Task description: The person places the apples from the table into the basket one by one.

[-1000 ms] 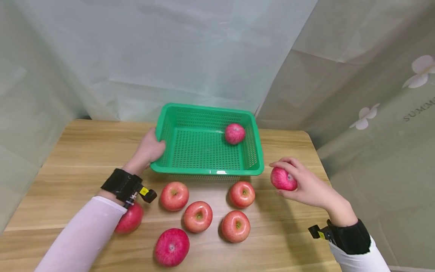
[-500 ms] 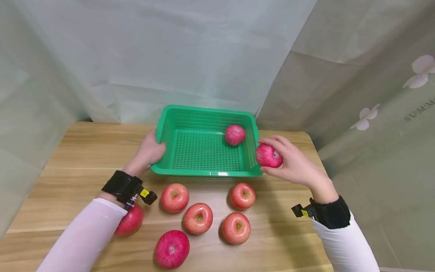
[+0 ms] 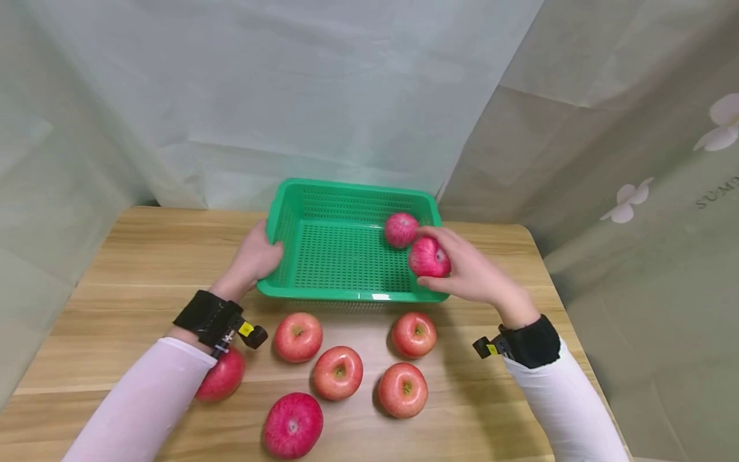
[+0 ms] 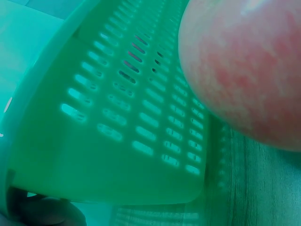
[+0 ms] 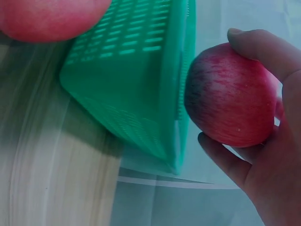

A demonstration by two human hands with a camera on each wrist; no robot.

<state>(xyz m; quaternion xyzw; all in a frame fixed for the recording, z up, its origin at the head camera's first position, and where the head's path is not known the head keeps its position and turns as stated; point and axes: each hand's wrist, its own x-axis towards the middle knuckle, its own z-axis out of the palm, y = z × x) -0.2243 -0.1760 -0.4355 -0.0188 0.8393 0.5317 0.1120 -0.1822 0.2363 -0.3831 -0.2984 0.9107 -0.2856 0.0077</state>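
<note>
A green perforated basket [image 3: 346,295] stands near the back of the table. My left hand [image 3: 256,256] grips its left rim; in the left wrist view the hand [image 4: 47,212] shows only in the lower corner, beside the basket wall [image 4: 108,165]. My right hand [image 3: 470,266] holds a dark pink apple [image 3: 428,258] over the basket's right end, thumb and fingers around it. The right wrist view shows that apple [image 5: 233,96] between the thumb and fingers of the hand [image 5: 277,155], at the basket's rim. Another pink apple [image 3: 401,230] lies inside the basket, at the right.
In front of the basket, several apples lie on the wooden table [image 3: 104,308]: lighter red ones [image 3: 338,373] in the middle and a deep pink one [image 3: 293,425] nearer. One more apple [image 3: 222,375] is partly hidden under the left forearm. Pale sheeting [image 3: 323,83] hangs behind.
My right hand has carried the held apple leftward and slightly away from me, from beside the basket to above its right end. The left hand has stayed on the rim.
</note>
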